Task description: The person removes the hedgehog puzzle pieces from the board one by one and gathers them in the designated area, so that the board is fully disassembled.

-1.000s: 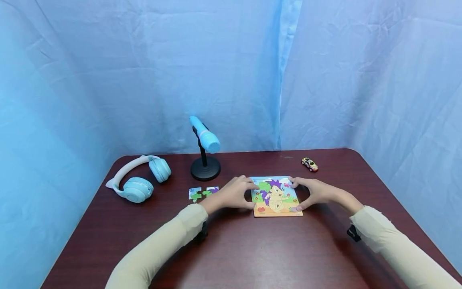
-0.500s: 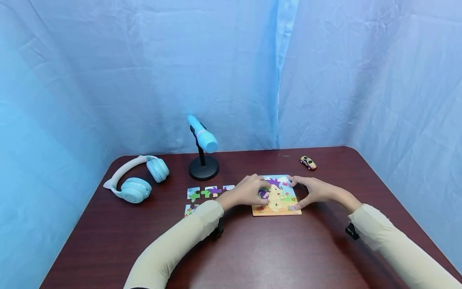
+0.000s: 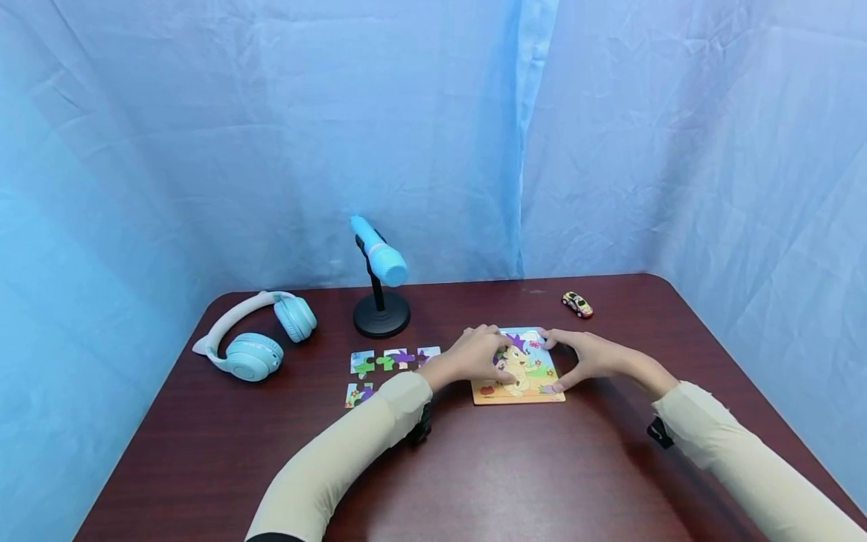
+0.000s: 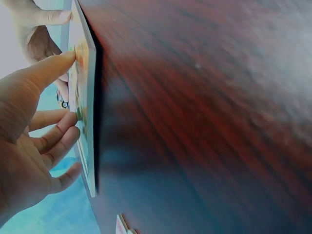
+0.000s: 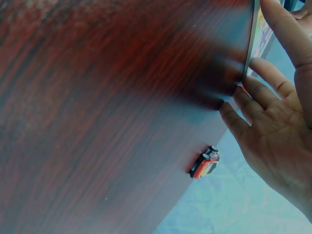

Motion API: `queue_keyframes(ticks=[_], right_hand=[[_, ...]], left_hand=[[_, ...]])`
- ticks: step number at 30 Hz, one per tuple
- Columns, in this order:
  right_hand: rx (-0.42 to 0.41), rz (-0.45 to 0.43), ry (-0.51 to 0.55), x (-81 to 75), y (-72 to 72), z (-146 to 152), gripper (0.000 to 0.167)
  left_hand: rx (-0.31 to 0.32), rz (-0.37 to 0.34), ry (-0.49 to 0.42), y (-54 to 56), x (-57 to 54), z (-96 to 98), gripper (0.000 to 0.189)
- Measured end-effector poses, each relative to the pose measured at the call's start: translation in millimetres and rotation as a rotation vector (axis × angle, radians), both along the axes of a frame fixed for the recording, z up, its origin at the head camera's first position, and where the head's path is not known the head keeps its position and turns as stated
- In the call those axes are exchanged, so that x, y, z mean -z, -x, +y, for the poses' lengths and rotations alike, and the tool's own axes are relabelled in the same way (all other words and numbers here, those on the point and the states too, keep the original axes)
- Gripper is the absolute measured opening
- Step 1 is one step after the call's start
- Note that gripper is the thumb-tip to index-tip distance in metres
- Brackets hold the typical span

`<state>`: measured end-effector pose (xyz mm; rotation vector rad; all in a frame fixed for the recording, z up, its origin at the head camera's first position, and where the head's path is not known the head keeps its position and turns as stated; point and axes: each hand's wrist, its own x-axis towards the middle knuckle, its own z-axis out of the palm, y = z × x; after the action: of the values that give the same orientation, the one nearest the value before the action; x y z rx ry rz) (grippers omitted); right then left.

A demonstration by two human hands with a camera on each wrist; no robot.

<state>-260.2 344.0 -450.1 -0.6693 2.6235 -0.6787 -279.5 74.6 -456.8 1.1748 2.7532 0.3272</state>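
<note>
A square jigsaw puzzle board (image 3: 527,393) with a purple-haired hedgehog picture lies on the table in the head view. My left hand (image 3: 470,355) reaches over its left half. In the left wrist view, the thumb (image 4: 61,66) and fingertips (image 4: 73,119) touch the picture face, spread well apart. Beside the board's right edge is my right hand (image 3: 589,355), with thumb and fingers spread near the corners. Its fingers (image 5: 258,92) look fairly straight in the right wrist view. Part of the picture is hidden under my left hand.
Several loose puzzle pieces (image 3: 362,363) lie left of the board, partly behind my left forearm. A blue microphone (image 3: 381,254) on a black stand and blue cat-ear headphones (image 3: 254,357) stand farther left. A toy car (image 3: 578,304) sits at the back right; a blue curtain (image 3: 433,135) hangs behind the table.
My left hand has moved right, from the board's left edge onto its picture, uncovering more loose pieces at the left. My right hand has stayed at the right edge. The view has shifted slightly.
</note>
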Motion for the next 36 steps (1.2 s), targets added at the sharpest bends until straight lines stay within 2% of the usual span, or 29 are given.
queue_keyframes(ticks=[16,25,36], right_hand=[[-0.004,0.005,0.016,-1.0,-1.0,0.6,0.070],[0.006,0.002,0.012,-1.5,-2.0,-0.4,0.071],[0.007,0.000,0.006,-0.9,-1.7,-0.7,0.071]], left_hand=[[0.012,-0.074,-0.067,6.4,4.3,3.8,0.055],[0.018,-0.102,-0.086,3.9,1.9,2.4,0.054],[-0.017,-0.118,-0.087,0.4,-0.9,3.5,0.051]])
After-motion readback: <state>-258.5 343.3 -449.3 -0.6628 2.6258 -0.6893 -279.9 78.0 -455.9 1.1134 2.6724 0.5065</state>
